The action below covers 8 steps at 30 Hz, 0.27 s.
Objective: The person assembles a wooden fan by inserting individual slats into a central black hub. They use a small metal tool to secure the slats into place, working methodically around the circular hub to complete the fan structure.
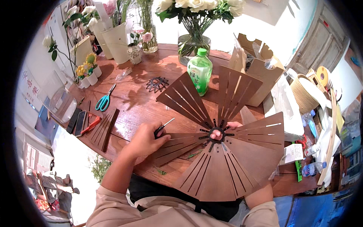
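Observation:
A large wheel of brown slotted panels [234, 166], fanned around a black hub ring [216, 135], is raised over the near edge of the table. There are gaps between some of its upper and left panels. My right hand [234, 125] grips it from behind at the hub. Fingers show beside the ring and a fingertip pokes through its hole; the rest of that hand is hidden. My left hand [146, 137] is closed around a small dark-handled screwdriver [164, 128], its metal shaft pointing up and right. The thumb of this hand lies at the outer end of the left panel.
Left on the wooden table [128, 102] lie stacked slotted panels [103, 130], a red-and-black tool [90, 125] and teal scissors [104, 102]. Farther back are a spare black ring [157, 84], a green bottle [200, 72], a cardboard box [261, 79] and flower vases [194, 47].

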### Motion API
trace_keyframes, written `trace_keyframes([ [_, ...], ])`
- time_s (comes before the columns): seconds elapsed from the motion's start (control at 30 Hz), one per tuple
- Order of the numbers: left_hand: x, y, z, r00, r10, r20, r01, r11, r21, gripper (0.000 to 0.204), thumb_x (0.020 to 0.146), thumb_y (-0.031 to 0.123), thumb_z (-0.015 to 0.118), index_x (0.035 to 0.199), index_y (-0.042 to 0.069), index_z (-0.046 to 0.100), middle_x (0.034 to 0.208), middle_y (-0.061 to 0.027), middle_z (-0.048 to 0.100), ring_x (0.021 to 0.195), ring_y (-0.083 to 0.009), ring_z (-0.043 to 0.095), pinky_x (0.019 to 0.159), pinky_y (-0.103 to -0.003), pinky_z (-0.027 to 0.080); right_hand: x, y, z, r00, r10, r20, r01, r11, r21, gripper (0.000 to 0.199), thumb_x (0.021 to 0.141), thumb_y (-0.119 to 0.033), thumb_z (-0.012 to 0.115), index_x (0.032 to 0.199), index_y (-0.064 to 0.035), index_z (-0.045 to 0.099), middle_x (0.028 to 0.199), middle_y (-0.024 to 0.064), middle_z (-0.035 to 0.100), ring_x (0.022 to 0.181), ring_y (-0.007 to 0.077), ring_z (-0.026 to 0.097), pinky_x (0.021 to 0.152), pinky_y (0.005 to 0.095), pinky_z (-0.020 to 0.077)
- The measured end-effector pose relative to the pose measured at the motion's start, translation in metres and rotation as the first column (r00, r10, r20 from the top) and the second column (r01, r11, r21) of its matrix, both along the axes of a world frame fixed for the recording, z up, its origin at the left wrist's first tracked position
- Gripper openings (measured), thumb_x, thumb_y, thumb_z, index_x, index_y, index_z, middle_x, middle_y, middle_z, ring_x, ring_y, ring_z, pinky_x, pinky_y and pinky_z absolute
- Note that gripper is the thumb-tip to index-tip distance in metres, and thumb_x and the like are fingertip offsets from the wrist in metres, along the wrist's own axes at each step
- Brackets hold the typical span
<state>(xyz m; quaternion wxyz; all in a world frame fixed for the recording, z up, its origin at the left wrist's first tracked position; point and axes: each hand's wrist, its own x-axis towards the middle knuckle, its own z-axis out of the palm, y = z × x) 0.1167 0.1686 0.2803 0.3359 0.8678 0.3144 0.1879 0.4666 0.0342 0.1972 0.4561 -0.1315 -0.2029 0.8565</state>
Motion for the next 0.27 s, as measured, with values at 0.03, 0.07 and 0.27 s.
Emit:
trace_keyframes([
  [0.03, 0.005, -0.001, -0.005, 0.999, 0.043, 0.004, -0.043, 0.998, -0.052, 0.037, 0.084, 0.016, 0.083, 0.075, 0.001, 0.051, 0.065, -0.012, 0.056, 0.06, -0.0227, 0.053, 0.059, -0.038, 0.046, 0.003, -0.001, -0.009, 0.997, -0.049, -0.056, 0.052, 0.996, 0.068, 0.054, 0.103, -0.049, 0.042, 0.116, 0.0002, 0.059, 0.123, 0.0162, 0.056, 0.122, 0.0284, 0.054, 0.108, 0.0406, 0.0421],
  [0.07, 0.009, -0.004, -0.005, 0.995, 0.053, 0.085, -0.045, 0.994, -0.095, 0.035, 0.084, 0.012, 0.083, 0.073, 0.002, 0.051, 0.061, -0.0053, 0.047, 0.062, -0.0129, 0.044, 0.058, -0.032, 0.042, 0.007, 0.001, -0.026, 0.989, -0.093, -0.115, 0.108, 0.985, 0.134, 0.056, 0.103, -0.051, 0.042, 0.117, 0.0006, 0.058, 0.122, 0.0165, 0.056, 0.121, 0.0292, 0.054, 0.107, 0.0405, 0.0417],
  [0.27, -0.003, -0.016, -0.025, 0.98, 0.065, 0.186, -0.022, 0.974, -0.224, 0.039, 0.088, 0.012, 0.079, 0.07, 0.004, 0.044, 0.061, -0.01, 0.049, 0.061, -0.0148, 0.044, 0.057, -0.034, 0.043, 0.014, 0.005, -0.039, 0.97, -0.243, -0.007, 0.23, 0.91, 0.345, 0.072, 0.1, -0.066, 0.042, 0.134, -0.0042, 0.053, 0.123, 0.0159, 0.056, 0.131, 0.0328, 0.043, 0.111, 0.0472, 0.0355],
])
